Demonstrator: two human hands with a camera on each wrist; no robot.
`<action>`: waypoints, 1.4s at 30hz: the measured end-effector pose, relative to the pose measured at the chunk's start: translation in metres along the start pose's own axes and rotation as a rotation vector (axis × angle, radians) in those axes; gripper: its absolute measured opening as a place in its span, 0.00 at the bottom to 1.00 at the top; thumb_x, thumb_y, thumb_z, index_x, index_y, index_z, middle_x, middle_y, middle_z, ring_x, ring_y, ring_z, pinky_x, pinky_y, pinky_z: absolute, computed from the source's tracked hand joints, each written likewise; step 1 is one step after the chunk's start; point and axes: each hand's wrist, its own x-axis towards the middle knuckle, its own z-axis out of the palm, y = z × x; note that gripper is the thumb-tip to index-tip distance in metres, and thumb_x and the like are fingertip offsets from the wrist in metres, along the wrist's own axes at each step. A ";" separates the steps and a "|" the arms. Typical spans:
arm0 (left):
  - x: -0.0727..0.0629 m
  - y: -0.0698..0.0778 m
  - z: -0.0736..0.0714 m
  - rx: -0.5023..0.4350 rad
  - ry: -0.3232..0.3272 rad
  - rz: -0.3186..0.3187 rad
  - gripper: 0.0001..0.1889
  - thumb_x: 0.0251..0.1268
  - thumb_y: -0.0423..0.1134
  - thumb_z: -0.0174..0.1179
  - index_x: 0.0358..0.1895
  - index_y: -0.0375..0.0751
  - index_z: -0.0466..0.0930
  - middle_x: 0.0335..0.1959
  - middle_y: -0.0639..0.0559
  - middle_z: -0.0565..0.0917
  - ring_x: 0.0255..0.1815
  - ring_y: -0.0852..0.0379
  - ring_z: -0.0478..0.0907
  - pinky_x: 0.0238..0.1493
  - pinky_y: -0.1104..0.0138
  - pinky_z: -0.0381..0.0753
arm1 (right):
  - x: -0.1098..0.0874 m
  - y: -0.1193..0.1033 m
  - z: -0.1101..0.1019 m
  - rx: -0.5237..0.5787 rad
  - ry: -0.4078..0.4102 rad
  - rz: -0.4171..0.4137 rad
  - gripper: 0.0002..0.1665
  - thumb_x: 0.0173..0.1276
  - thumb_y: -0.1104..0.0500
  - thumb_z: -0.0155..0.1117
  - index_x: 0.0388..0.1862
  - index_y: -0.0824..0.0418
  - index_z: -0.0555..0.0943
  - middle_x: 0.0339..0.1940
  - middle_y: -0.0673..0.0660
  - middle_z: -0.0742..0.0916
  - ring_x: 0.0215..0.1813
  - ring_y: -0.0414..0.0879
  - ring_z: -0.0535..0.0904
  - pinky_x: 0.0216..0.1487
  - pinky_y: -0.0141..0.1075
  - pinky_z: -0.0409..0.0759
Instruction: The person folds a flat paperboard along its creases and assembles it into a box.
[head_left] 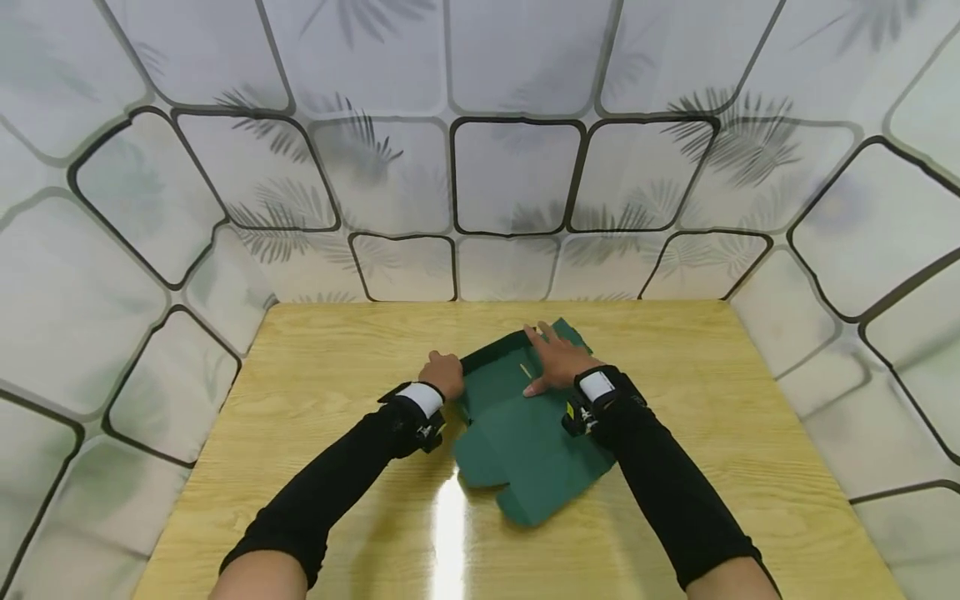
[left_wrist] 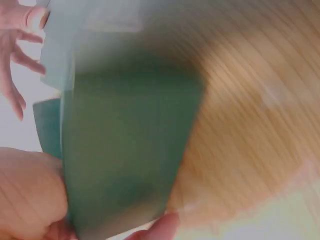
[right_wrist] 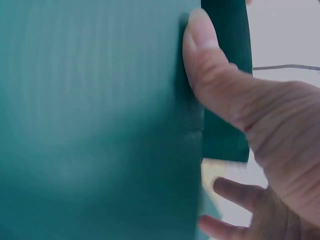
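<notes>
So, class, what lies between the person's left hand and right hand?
Green cardboard, with a small pale mark on it, lies between the left hand and the right hand; the head view shows this.

Head view high, facing forward-down — wrist views (very near) face same green cardboard point(head_left: 525, 433).

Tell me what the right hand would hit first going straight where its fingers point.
Probably the patterned wall across the table: the right hand seemingly has its fingers at the far edge of the green cardboard, but depth is unclear.
</notes>
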 end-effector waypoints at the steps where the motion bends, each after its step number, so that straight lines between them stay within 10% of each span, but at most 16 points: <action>1: -0.003 -0.002 0.000 0.032 0.001 0.018 0.08 0.73 0.30 0.53 0.41 0.28 0.80 0.37 0.32 0.79 0.30 0.46 0.77 0.28 0.58 0.76 | 0.000 0.002 0.000 -0.022 0.033 0.007 0.67 0.61 0.45 0.77 0.85 0.59 0.42 0.83 0.69 0.45 0.77 0.73 0.54 0.69 0.68 0.60; 5: -0.017 -0.006 0.000 0.078 -0.043 0.077 0.09 0.71 0.30 0.53 0.32 0.31 0.80 0.27 0.40 0.81 0.25 0.50 0.76 0.24 0.61 0.72 | 0.000 0.005 0.002 -0.064 0.133 0.042 0.65 0.63 0.45 0.75 0.84 0.61 0.43 0.81 0.74 0.50 0.77 0.75 0.53 0.71 0.70 0.53; 11: -0.039 -0.006 0.008 -0.023 -0.198 0.168 0.25 0.73 0.33 0.54 0.63 0.18 0.61 0.30 0.37 0.80 0.24 0.49 0.77 0.27 0.62 0.72 | -0.001 0.002 0.003 -0.050 0.167 0.081 0.59 0.67 0.45 0.72 0.83 0.64 0.48 0.79 0.75 0.56 0.77 0.74 0.52 0.72 0.70 0.51; 21: -0.060 0.000 0.011 -0.325 -0.457 0.068 0.34 0.85 0.47 0.39 0.73 0.19 0.44 0.23 0.44 0.75 0.16 0.54 0.71 0.24 0.62 0.76 | 0.001 -0.006 0.003 -0.021 0.063 0.020 0.40 0.75 0.49 0.63 0.81 0.56 0.61 0.78 0.74 0.57 0.77 0.74 0.54 0.66 0.70 0.62; 24: -0.059 0.000 0.012 -0.321 -0.424 0.061 0.35 0.85 0.51 0.35 0.73 0.18 0.45 0.28 0.38 0.80 0.26 0.47 0.80 0.35 0.56 0.82 | 0.004 -0.011 0.006 -0.016 0.072 0.024 0.39 0.75 0.49 0.64 0.80 0.57 0.63 0.76 0.77 0.57 0.74 0.74 0.59 0.62 0.64 0.71; 34: 0.002 -0.012 0.016 -0.372 0.016 0.139 0.32 0.83 0.50 0.44 0.78 0.34 0.51 0.48 0.29 0.84 0.46 0.37 0.84 0.50 0.48 0.81 | 0.004 -0.018 0.008 0.025 0.088 0.097 0.41 0.73 0.51 0.66 0.78 0.63 0.63 0.76 0.77 0.61 0.68 0.72 0.70 0.60 0.59 0.75; 38: 0.013 -0.021 0.011 -0.472 -0.064 0.156 0.31 0.83 0.51 0.45 0.79 0.38 0.55 0.70 0.32 0.72 0.66 0.35 0.74 0.65 0.47 0.73 | 0.005 -0.018 0.011 0.040 0.079 0.080 0.41 0.73 0.52 0.67 0.78 0.64 0.62 0.74 0.72 0.69 0.74 0.70 0.63 0.67 0.59 0.69; 42: 0.017 -0.028 0.001 -0.639 -0.240 0.100 0.34 0.81 0.53 0.47 0.81 0.43 0.52 0.66 0.32 0.75 0.57 0.39 0.81 0.55 0.51 0.82 | 0.008 -0.016 0.010 0.049 0.082 0.059 0.42 0.72 0.52 0.67 0.78 0.63 0.62 0.72 0.68 0.74 0.71 0.67 0.68 0.66 0.58 0.70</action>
